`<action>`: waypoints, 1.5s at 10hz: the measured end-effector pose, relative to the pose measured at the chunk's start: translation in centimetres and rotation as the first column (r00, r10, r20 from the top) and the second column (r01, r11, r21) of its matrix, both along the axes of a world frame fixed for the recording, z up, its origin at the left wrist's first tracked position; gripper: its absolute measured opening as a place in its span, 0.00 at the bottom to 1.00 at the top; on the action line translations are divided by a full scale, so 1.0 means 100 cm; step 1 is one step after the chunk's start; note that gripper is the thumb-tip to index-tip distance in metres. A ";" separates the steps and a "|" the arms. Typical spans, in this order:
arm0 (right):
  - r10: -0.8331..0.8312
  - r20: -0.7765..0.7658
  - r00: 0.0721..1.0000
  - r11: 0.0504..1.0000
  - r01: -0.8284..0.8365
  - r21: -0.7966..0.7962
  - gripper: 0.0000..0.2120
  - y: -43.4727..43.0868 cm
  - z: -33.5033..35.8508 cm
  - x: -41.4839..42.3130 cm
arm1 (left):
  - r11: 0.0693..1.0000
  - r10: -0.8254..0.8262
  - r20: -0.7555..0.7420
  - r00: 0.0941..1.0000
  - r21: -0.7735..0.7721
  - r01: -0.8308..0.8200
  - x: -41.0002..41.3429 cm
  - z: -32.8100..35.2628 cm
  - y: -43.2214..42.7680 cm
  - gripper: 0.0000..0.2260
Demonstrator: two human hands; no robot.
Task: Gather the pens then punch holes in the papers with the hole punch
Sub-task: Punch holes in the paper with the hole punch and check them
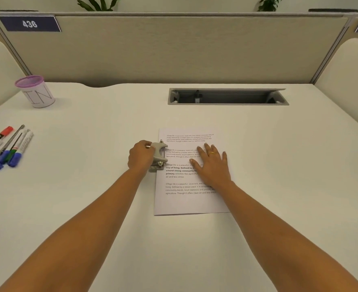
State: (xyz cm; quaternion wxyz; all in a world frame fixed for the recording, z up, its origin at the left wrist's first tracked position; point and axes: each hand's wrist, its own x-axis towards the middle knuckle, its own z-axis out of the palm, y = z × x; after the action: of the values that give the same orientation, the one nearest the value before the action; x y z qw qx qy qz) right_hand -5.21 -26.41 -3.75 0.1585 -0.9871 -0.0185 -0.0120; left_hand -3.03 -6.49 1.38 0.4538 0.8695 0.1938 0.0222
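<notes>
The grey hole punch point(158, 155) is gripped by the left hand point(141, 156), whose fingers are curled over the handle from the left side. The punch is set against the left edge of the papers point(189, 199), about halfway along that edge, with its mouth over the margin. The right hand point(212, 163) is laid flat on the middle of the printed sheet, fingers straight and spread, nothing being held; a gold ring point(211, 153) is worn on one finger. The papers are seen as a stack lying near the centre of the white desk point(102, 207), with several paragraphs of text on the top page.

Well apart, at the far left edge of the desk, the pens point(7, 147) and markers are lying bunched side by side. Behind them, near the back left corner, a purple mesh pen cup point(36, 91) wrapped in lettered paper is standing upright. A cable tray point(227, 96) is recessed into the desk behind the papers, and the beige partition point(173, 47) carries a blue label point(29, 23) marked 436.
</notes>
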 end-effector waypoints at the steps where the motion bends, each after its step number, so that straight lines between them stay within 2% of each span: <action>1: -0.005 0.024 1.000 1.000 0.005 -0.010 0.28 0.001 0.001 -0.002 | 1.000 0.003 0.002 1.000 0.021 -0.003 -0.001 -0.002 -0.001 0.12; 3: -0.005 0.036 0.999 1.000 0.006 -0.026 0.28 0.002 0.002 -0.003 | 1.000 -0.020 -0.016 1.000 -0.015 0.019 0.007 -0.001 0.004 0.12; 4: -0.007 0.043 0.999 1.000 0.008 -0.024 0.28 0.002 0.002 -0.004 | 0.995 -0.009 -0.006 1.000 0.103 0.010 0.019 0.005 0.006 0.14; 6: -0.014 0.057 0.998 1.000 0.015 -0.019 0.28 0.003 0.002 -0.004 | 0.962 -0.117 0.036 0.992 0.251 0.105 0.048 0.009 0.003 0.20; 8: -0.024 0.062 0.998 1.000 0.025 -0.015 0.28 0.003 0.001 -0.004 | 0.907 -0.131 -0.064 0.989 0.395 0.146 0.061 -0.002 -0.008 0.24; 12: -0.037 0.074 0.997 0.999 0.036 0.011 0.27 0.003 0.000 -0.004 | 0.859 -0.131 -0.134 0.982 0.479 0.180 0.060 -0.023 -0.007 0.23; 15: -0.037 0.064 0.997 0.999 0.038 -0.015 0.27 0.003 0.000 -0.004 | 0.861 -0.134 -0.102 0.986 0.480 0.167 0.061 -0.030 -0.004 0.22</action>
State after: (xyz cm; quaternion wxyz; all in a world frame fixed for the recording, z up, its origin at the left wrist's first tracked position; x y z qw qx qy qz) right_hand -5.57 -26.09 -3.74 0.1496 -0.9876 -0.0053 -0.0464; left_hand 3.12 -6.87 -1.65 0.2139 0.9684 0.1280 0.0064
